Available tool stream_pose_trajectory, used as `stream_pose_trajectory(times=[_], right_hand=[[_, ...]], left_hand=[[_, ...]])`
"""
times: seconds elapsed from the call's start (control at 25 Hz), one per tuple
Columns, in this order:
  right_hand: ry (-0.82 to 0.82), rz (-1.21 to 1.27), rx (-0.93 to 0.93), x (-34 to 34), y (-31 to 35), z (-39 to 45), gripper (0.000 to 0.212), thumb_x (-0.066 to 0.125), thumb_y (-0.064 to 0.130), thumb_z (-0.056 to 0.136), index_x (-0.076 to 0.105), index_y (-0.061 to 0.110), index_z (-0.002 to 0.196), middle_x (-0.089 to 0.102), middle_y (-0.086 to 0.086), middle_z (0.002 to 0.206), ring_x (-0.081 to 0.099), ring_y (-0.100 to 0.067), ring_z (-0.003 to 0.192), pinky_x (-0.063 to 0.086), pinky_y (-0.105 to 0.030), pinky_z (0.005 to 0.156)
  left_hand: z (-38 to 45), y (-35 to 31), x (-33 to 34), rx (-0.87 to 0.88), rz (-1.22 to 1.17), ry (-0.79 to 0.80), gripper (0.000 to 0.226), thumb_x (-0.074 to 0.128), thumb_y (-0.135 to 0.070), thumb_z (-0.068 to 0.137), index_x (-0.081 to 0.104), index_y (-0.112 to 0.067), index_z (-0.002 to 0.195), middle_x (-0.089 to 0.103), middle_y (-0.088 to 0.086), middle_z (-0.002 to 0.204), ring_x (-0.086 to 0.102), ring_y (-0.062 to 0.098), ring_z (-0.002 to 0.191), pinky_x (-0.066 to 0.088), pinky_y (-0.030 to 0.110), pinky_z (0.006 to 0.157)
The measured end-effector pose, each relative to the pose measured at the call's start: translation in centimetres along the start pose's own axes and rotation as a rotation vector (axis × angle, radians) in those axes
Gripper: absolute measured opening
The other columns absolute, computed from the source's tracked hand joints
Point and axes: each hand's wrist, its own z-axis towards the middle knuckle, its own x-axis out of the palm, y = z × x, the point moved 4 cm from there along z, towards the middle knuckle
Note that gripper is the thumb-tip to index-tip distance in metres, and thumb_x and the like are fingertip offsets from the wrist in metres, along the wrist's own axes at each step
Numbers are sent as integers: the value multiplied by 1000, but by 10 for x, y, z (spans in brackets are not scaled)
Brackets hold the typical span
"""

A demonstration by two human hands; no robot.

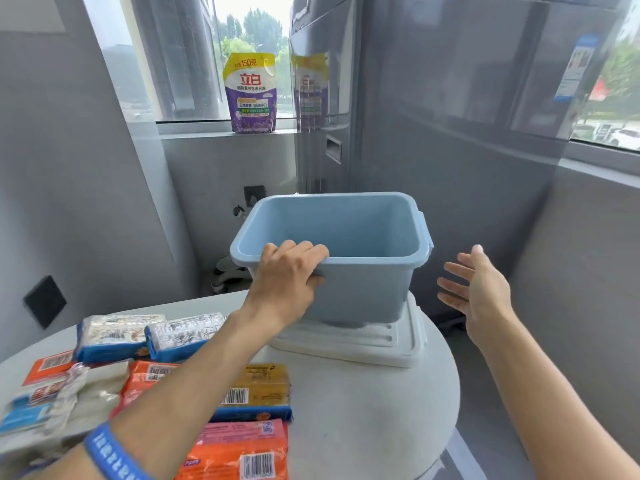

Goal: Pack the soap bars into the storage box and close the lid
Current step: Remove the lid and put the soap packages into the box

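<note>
A light blue storage box stands open on its white lid, which lies flat on the round white table. What I can see of the box's inside holds nothing. My left hand grips the box's near rim, fingers hooked over the edge. To the right of the box my right hand hovers with fingers spread, not touching it. Several wrapped soap bars lie on the table's left side: blue-and-white packs, an orange pack and a yellow bar. My left forearm covers part of them.
A purple and yellow detergent pouch stands on the window sill behind. A tall grey appliance rises right behind the box. Grey walls close in on the left and right. The table's edge curves away at the right, with floor below.
</note>
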Motion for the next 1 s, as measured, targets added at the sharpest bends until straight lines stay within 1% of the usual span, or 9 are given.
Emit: stream_pose_trajectory(times=[0.12,0.24,0.44,0.56,0.64,0.76,0.84,0.92,1.0], right_hand=[[78,36,-80,11,16,-7,41,44,61,87,49,35,118,65,6,109,69,-22,92,57,-43,80],[114,-142,-163,23,14,-8,58,55,55,81,44,32,134,60,16,110,63,-11,101,54,-42,86],[87,-512,-193,26,6,-3,52,54,19,79,48,28,130,60,2,113,59,-16,90,42,-28,56],[94,-575,-203,27,6,-3,48,51,17,81,50,27,127,62,-1,115,57,-24,98,41,-30,61],[64,-625,-204,26,8,-9,43,51,22,85,50,24,128,60,-4,123,55,-28,105,42,-36,75],[-162,-836,-595,33,34,-42,37,52,29,89,55,16,124,56,-7,130,47,-35,115,35,-43,92],[-165,-716,-961,56,46,-85,25,53,22,87,61,15,109,63,-3,114,51,-30,105,35,-37,87],[157,-662,-1146,86,34,-135,12,55,19,84,62,16,92,67,2,86,58,-25,82,46,-37,76],[779,-835,-1108,121,-5,-184,12,57,31,87,63,21,88,68,6,77,62,-23,71,52,-38,66]], left_hand=[[2,-19,17,37,-38,58,18,73,-19,80,58,-16,89,42,-8,72,34,19,69,20,33,66],[-3,-24,27,24,-66,80,17,72,-19,81,57,-16,89,41,-8,71,38,20,68,23,33,66],[-8,-13,23,24,-160,118,25,72,-26,75,65,-22,99,63,-7,83,54,21,86,35,38,87],[-14,7,18,-40,-179,151,28,69,-20,78,66,-21,106,68,-4,94,56,22,96,33,39,97],[-19,10,17,-6,-163,217,33,65,-11,81,64,-18,114,68,1,104,56,26,101,34,41,101],[-34,20,-1,-72,-226,85,53,65,-7,81,55,-13,132,55,7,135,45,26,124,31,43,112],[-57,40,-20,-164,-232,-85,48,64,-8,80,57,-14,127,58,6,128,49,24,116,40,39,104],[-78,56,-26,-198,-236,91,33,65,-21,81,63,-22,114,65,-2,110,56,17,100,49,39,91],[-104,61,-15,-214,-271,609,31,66,-44,76,64,-35,105,67,-9,104,60,11,95,51,36,84]])
